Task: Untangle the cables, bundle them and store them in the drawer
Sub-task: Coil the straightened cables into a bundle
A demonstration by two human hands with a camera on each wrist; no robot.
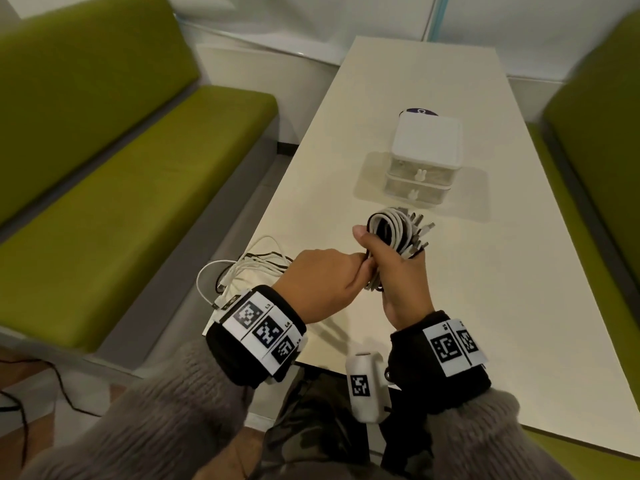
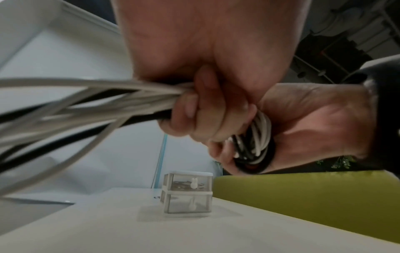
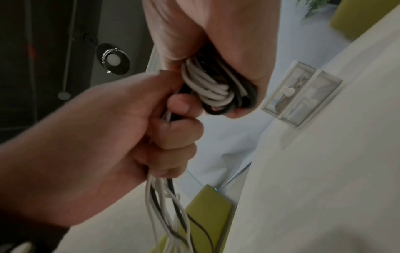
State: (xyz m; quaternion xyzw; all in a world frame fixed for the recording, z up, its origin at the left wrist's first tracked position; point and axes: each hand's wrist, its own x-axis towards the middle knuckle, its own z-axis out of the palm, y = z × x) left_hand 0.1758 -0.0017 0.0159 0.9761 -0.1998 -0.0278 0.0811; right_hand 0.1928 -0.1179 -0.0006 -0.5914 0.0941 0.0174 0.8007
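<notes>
Loose white and black cable ends (image 1: 249, 268) trailed over the table's (image 1: 519, 306) near left corner, to the left of the left hand (image 1: 322, 282), whose curled fingers (image 2: 194, 116) gripped the gathered strands just where they left the coil. The two hands met above the table, knuckles touching. Immediately right of it, the right hand (image 1: 394, 268) was closed round a coiled bundle of white and black cables (image 1: 394, 230), the loops rising above the thumb and a cluster of metal plugs fanning out on the far right side. Beyond the right hand, well apart from both, a small two-drawer organizer (image 1: 424, 157) with rabbit-shaped knobs stood on the table, both drawers pushed in; cables showed through the clear front of the upper drawer (image 2: 188, 182). Green benches (image 1: 121, 161) flanked the table.
</notes>
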